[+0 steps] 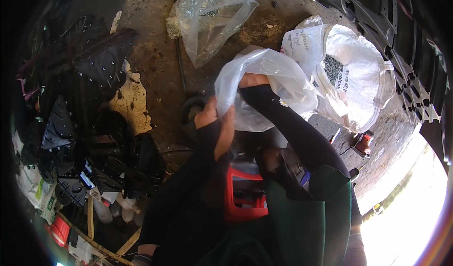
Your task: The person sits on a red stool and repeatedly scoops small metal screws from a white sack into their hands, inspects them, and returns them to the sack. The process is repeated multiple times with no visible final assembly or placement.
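A clear plastic bag [288,70] is held up in front of me, its mouth toward me. My left hand [213,120] is closed on the left edge of this bag. My right hand [254,80] reaches inside it, near the upper left wall; its fingers are hidden, so I cannot tell what they hold. Both forearms wear black sleeves. Just right of the bag, a white woven sack [380,72] stands with its top open, and small grey metal pieces [333,69] that look like screws show in it.
Another clear plastic bag [212,25] with small metal pieces lies on the floor [151,11] ahead. Black plastic parts [59,124] crowd the left side. A red plastic stool [231,195] is below my arms. A red and black tool [364,143] sits at right, near black racks [377,6].
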`<state>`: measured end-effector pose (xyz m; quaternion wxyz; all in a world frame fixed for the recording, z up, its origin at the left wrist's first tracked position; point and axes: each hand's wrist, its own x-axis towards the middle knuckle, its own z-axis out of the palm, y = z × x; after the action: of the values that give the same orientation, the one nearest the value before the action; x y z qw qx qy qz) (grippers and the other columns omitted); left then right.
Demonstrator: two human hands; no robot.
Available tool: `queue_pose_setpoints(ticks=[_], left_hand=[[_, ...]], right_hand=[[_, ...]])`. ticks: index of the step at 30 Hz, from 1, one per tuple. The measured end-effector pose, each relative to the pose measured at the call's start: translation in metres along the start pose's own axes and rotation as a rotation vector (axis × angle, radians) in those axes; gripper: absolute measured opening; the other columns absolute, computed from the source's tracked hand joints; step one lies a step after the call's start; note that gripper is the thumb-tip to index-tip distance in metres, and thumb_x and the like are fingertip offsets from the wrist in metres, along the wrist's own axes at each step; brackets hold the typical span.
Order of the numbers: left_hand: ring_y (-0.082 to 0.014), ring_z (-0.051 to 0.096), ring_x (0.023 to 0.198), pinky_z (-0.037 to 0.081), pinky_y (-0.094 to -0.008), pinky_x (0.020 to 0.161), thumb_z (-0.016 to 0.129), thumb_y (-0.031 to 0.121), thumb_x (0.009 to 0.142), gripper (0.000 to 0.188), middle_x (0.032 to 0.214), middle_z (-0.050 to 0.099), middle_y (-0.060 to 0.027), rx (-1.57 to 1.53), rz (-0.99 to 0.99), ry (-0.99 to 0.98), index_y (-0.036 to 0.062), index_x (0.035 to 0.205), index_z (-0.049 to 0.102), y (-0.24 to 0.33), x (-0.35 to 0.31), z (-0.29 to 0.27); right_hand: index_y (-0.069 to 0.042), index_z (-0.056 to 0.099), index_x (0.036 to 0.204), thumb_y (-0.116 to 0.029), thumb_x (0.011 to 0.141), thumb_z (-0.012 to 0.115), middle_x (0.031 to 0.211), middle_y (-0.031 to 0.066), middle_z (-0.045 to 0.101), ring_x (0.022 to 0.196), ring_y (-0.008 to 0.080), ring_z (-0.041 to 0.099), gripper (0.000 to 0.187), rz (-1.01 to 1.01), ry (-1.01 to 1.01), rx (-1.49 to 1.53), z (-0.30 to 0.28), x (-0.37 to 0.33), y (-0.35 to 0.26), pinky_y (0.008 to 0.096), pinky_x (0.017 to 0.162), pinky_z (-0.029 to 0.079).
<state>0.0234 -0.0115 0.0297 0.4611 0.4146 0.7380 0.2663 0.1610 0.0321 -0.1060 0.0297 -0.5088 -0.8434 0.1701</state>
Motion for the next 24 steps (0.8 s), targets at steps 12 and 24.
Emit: queue_pose_setpoints(ticks=[12, 24], left_hand=[[-0.0243, 0.071, 0.074, 0.052, -0.0333, 0.068, 0.066, 0.012, 0.088, 0.016, 0.078, 0.069, -0.0181, 0.053, 0.084, 0.125, -0.0006, 0.097, 0.067, 0.01, 0.005, -0.016], [-0.0291, 0.066, 0.09, 0.052, -0.0358, 0.081, 0.067, 0.004, 0.084, 0.028, 0.103, 0.067, -0.0168, 0.364, 0.374, 0.198, 0.0001, 0.112, 0.065, 0.048, 0.002, -0.051]], right_hand=[[-0.006, 0.069, 0.109, -0.02, 0.089, 0.07, 0.097, 0.0077, 0.072, 0.091, 0.0214, 0.067, 0.025, 0.434, -0.483, 1.619, -0.035, -0.002, 0.051, 0.0333, 0.081, 0.053], [0.011, 0.052, 0.126, -0.009, 0.092, 0.046, 0.118, 0.0242, 0.061, 0.107, 0.036, 0.062, 0.04, 0.834, -0.298, 2.239, -0.134, -0.035, 0.003, 0.0439, 0.092, 0.051]])
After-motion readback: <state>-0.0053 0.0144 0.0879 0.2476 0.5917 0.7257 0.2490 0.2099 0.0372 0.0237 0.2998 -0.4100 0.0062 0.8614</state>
